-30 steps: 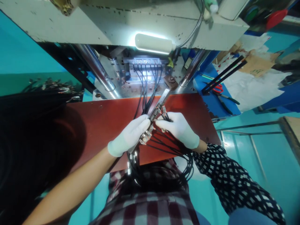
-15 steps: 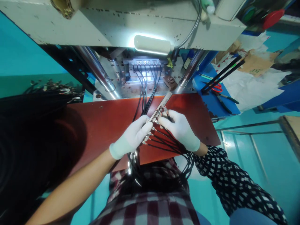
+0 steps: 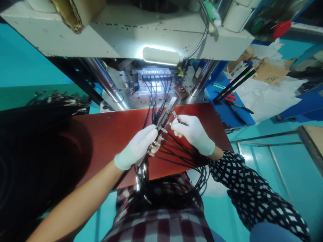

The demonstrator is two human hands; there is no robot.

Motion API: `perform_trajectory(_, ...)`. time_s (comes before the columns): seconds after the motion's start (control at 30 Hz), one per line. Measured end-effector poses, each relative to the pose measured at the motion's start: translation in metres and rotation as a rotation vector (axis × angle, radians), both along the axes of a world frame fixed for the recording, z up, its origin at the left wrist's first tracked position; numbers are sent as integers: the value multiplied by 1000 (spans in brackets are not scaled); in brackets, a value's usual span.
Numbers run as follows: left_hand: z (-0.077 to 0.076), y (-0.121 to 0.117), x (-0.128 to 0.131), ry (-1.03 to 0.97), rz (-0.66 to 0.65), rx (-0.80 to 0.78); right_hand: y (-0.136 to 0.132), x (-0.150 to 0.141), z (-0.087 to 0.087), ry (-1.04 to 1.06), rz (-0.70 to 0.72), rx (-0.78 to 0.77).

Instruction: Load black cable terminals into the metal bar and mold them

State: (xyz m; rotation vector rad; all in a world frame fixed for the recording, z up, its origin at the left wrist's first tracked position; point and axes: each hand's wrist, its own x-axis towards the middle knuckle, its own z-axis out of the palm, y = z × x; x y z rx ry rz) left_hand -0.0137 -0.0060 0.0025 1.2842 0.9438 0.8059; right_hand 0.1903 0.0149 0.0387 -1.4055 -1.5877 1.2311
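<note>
My left hand [image 3: 136, 146], in a white glove, is closed around the lower part of a slim metal bar fixture [image 3: 171, 106] that slants up to the right. Several black cables with small metal connectors [image 3: 161, 138] sit along its right side near my fingers. Just right of the bar, my gloved right hand [image 3: 195, 134] pinches the end of a black cable, whose metal connector [image 3: 175, 115] with an orange-red part sticks out past the fingertips, apart from the bar. Below, the cables [image 3: 202, 181] loop down over my lap.
Behind the reddish-brown board [image 3: 113, 131] stands a press, its die [image 3: 153, 80] holding several black cables under a lit lamp [image 3: 161, 56]. Steel posts [image 3: 107, 82] flank it. On the right, pliers [image 3: 239, 112] lie on a blue surface; a dark cable pile [image 3: 45, 114] is at left.
My right hand has drawn slightly away from the bar with a cable connector pinched in it. The bar has tilted steeper and moved a little left with my left hand. The view has shifted slightly.
</note>
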Motion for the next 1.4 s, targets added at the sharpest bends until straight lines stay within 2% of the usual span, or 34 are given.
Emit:
perform_trajectory(0.1,4,1,0,21,-36,-32,2,-2,-4,-21,35,24)
perform_trajectory(0.3,4,3,-4,271,-67,214,1,-7,-6,-41,44,32)
perform_trajectory(0.43,0,1,-5,382,-91,244,-5,-7,-5,-51,53,36)
perform_trajectory(0.57,2,0,-4,279,-89,200,-9,-8,-3,-88,-16,47)
perform_trajectory(0.7,5,2,-4,148,-99,125,-9,-6,0,-12,-140,67)
perform_trajectory(1.0,-2,4,-5,0,-118,-37,2,5,3,50,-77,8)
perform_trajectory(1.2,-1,4,-5,79,-109,60,5,5,0,37,37,54)
perform_trajectory(1.4,2,1,-2,200,-98,162,1,-1,0,7,28,87)
